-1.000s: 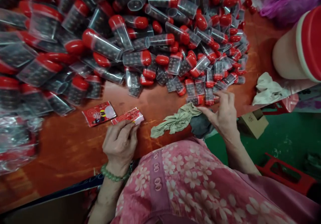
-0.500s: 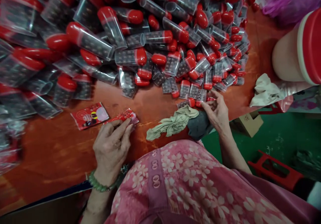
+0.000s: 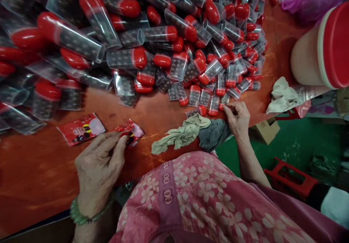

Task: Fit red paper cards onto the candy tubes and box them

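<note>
Since a second ago the left hand [image 3: 99, 166] has drawn back along the table [image 3: 49, 170] with its red packet [image 3: 128, 131], and the right hand [image 3: 237, 118] has slid a little further toward the near edge of the pile. That packet sits pinched between the left thumb and fingertips, its far end resting on the orange tabletop, just beside a second packet [image 3: 81, 128] lying flat to its left. The right hand is curled narrow at the foot of the heap of tubes [image 3: 152, 36], fingertips touching one small red-capped tube [image 3: 225, 100]; whether it truly grips that tube I cannot tell. Between the two hands lies a crumpled rag [image 3: 181, 134], green and grey, hanging over the table edge against the pink flowered clothing. Off to the right sits a white cloth [image 3: 283, 96] and a big red-and-cream tub [image 3: 321, 50]. To my eye the risk is in the heap: the tubes lie loosely stacked, so pulling one from the bottom edge could set its neighbours rolling toward the edge and down to the green floor. The thin grip on the packet could also slip.
</note>
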{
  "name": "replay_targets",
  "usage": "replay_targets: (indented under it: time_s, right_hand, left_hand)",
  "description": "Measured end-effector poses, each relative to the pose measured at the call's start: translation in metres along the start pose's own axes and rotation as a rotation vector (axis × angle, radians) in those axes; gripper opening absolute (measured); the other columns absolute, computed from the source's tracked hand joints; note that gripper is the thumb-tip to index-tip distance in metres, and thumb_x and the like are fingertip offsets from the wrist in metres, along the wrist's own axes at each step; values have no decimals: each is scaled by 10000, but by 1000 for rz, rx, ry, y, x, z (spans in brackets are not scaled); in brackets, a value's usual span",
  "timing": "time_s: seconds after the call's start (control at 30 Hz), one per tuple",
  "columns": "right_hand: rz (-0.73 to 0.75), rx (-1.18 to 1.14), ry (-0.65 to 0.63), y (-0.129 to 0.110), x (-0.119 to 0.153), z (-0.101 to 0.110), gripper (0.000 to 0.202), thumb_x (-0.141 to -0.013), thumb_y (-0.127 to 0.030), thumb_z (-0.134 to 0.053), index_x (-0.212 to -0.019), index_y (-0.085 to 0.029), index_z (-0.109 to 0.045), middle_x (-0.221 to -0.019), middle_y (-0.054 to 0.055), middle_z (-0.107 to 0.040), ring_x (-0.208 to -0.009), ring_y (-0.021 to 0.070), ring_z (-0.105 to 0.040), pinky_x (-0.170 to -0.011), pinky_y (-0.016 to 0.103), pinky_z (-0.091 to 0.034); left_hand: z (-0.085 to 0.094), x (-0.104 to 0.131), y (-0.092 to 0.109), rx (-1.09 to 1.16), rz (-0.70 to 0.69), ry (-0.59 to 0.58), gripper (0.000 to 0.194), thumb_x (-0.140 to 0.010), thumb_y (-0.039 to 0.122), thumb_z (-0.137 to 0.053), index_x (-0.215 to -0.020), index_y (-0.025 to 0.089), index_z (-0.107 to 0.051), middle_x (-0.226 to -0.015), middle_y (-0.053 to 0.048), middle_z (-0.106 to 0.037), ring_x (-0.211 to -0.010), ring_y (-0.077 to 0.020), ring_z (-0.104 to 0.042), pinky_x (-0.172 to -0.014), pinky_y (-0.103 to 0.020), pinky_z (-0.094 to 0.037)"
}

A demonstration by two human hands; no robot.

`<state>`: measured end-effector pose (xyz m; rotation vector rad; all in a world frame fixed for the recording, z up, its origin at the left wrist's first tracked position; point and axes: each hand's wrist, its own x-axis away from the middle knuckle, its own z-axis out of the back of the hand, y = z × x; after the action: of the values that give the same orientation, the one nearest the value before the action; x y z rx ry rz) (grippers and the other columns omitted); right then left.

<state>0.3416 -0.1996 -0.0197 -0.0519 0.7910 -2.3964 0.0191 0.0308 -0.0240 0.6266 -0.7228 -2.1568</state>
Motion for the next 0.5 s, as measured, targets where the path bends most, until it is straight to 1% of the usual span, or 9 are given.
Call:
replay_targets:
  time_s: [0.07, 0.13, 0.23, 0.33, 0.4, 0.43, 0.47, 0.5]
  right_hand:
    - [56, 44, 8, 1, 0, -4, 165, -938, -348, -596, -853, -211, -628, -861, 44, -595, -760, 190, -563, -720, 360, -519]
    - [100, 93, -2, 2, 1, -9, 179, -969, -334, -527, -835, -226, -578, -865, 56, -590, -836, 214, -572, -790, 389, -525]
    - [129, 125, -43, 3, 4, -8, 193, -984, -329, -474, -822, -241, -530, -867, 63, -588, -879, 226, -576, -835, 405, -523]
    - [136, 146, -37, 7, 9, 9, 199, -986, -352, -461, -819, -251, -498, -867, 60, -585, -854, 222, -582, -802, 400, -527]
    - [113, 161, 23, 16, 10, 26, 199, -999, -356, -429, -837, -254, -480, -866, 65, -583, -851, 230, -594, -802, 417, -528]
    - [89, 168, 58, 24, 9, 36, 195, -1010, -349, -408, -856, -252, -478, -855, 65, -585, -833, 231, -603, -808, 430, -529]
    - [32, 199, 118, 32, 7, 44, 179, -1004, -358, -428, -873, -250, -485, -819, 54, -585, -789, 230, -608, -801, 439, -532]
    - [-32, 244, 141, 40, 4, 52, 164, -991, -363, -449, -894, -242, -503, -780, 43, -583, -752, 235, -610, -798, 459, -536]
  left_hand:
    - [0, 0, 0, 1, -11, 26, 139, -853, 338, -694, -801, 229, -763, -792, -5, -757, -663, -154, -696, -648, -262, -558]
    - [-1, 0, 0, 4, -17, 47, 118, -844, 326, -705, -791, 234, -756, -768, 1, -748, -639, -152, -682, -631, -263, -545]
    - [-1, 0, 2, 12, -13, 56, 103, -837, 325, -702, -786, 249, -747, -759, 5, -740, -657, -167, -685, -640, -281, -541]
    - [0, 0, 3, 3, 5, 37, 122, -846, 338, -686, -784, 245, -736, -764, -2, -729, -668, -172, -678, -646, -285, -533]
    - [1, 0, 3, -12, 12, 8, 148, -868, 345, -659, -801, 235, -732, -783, -9, -723, -678, -165, -671, -638, -275, -522]
    - [1, 0, 2, -18, 8, -3, 158, -876, 346, -650, -809, 229, -732, -790, -13, -721, -683, -161, -668, -636, -269, -518]
    - [1, 1, 2, -25, 1, -9, 164, -881, 344, -644, -815, 224, -734, -795, -15, -722, -685, -157, -666, -636, -263, -518]
    - [0, 1, 1, -27, -4, -5, 164, -881, 338, -644, -817, 220, -737, -800, -15, -725, -684, -153, -664, -639, -259, -520]
